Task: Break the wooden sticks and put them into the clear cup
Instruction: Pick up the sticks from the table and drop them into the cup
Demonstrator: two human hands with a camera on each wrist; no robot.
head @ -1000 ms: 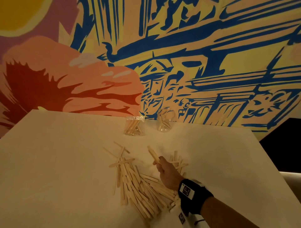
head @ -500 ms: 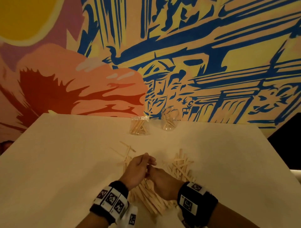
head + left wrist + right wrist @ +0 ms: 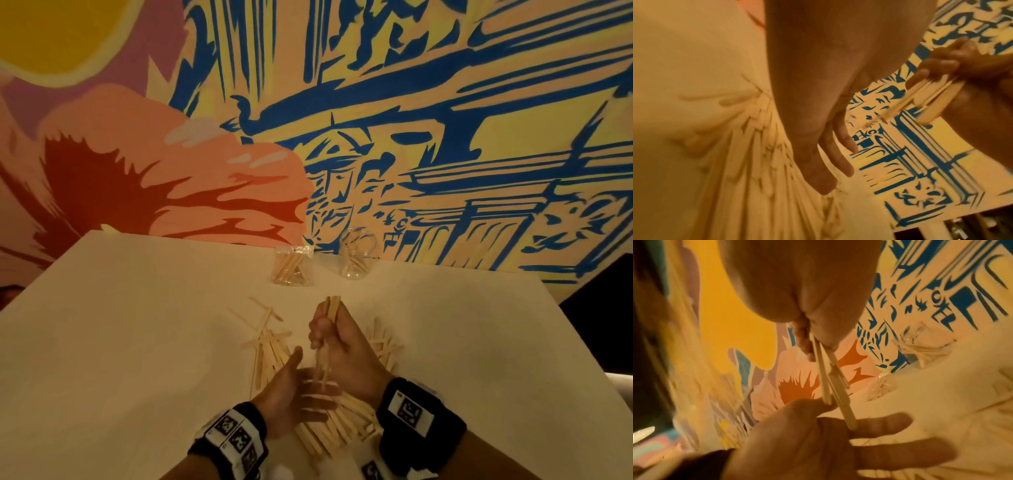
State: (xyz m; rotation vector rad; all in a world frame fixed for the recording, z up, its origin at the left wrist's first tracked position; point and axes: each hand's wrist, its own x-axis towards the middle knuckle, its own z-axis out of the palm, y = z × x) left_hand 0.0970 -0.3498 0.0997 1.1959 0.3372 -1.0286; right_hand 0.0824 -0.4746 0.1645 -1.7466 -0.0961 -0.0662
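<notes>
My right hand point(image 3: 327, 330) grips a small bundle of wooden sticks point(image 3: 331, 306) above the table; their ends stick out of the fist on both sides. The right wrist view shows the same bundle of sticks point(image 3: 829, 382) pinched between thumb and fingers. My left hand point(image 3: 301, 383) lies open just below, its fingers point(image 3: 885, 423) straight under the lower stick ends. A loose pile of sticks point(image 3: 270, 349) covers the table under both hands. Two clear cups stand at the far edge: the left cup point(image 3: 293, 265) packed with stick pieces, the right cup point(image 3: 356, 257) holding a few.
The pale table point(image 3: 120, 325) runs up to a painted mural wall point(image 3: 411, 120). More sticks point(image 3: 385, 344) lie to the right of my right hand. A dark gap point(image 3: 603, 308) opens past the table's right edge.
Half a second ago both hands were clasped together on the sticks. The left hand has let go, opened and dropped back toward me, while the right hand keeps the bundle raised.
</notes>
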